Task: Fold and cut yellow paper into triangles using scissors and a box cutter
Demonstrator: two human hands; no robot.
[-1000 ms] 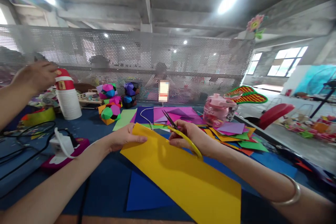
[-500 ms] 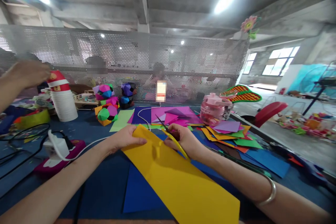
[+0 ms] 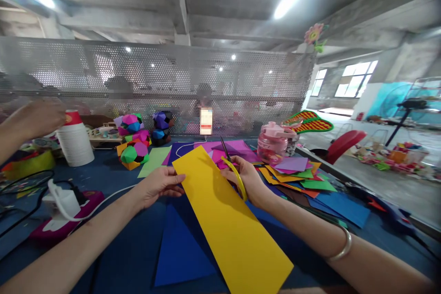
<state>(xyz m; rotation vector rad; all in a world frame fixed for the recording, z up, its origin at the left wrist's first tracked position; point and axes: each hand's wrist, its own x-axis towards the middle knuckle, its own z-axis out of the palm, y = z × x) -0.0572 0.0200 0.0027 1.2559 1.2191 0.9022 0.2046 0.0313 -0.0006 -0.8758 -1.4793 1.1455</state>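
My left hand [image 3: 160,187] pinches the left edge of a long sheet of yellow paper [image 3: 230,220] near its far end. Closed around the yellow handles of a pair of scissors [image 3: 239,179] is my right hand [image 3: 250,179], just beside the sheet's right edge. The dark blades point up and away from me, apart from the paper. Below the sheet, blue paper [image 3: 179,252] lies on the blue tabletop. Pink and purple sheets [image 3: 234,148] rest beyond the scissors.
At left, another person's hand [image 3: 37,117] is by stacked paper cups [image 3: 74,144]. A power strip [image 3: 69,216] with cables sits nearer. Paper balls [image 3: 134,154], a phone [image 3: 206,121] and a pink jar [image 3: 272,142] stand farther back. Loose coloured paper [image 3: 303,174] and a glue gun [image 3: 389,213] lie right.
The yellow sheet has turned to point more away from me. The scissors have swung more upright and off the paper. The other person's hand has lowered over the cups.
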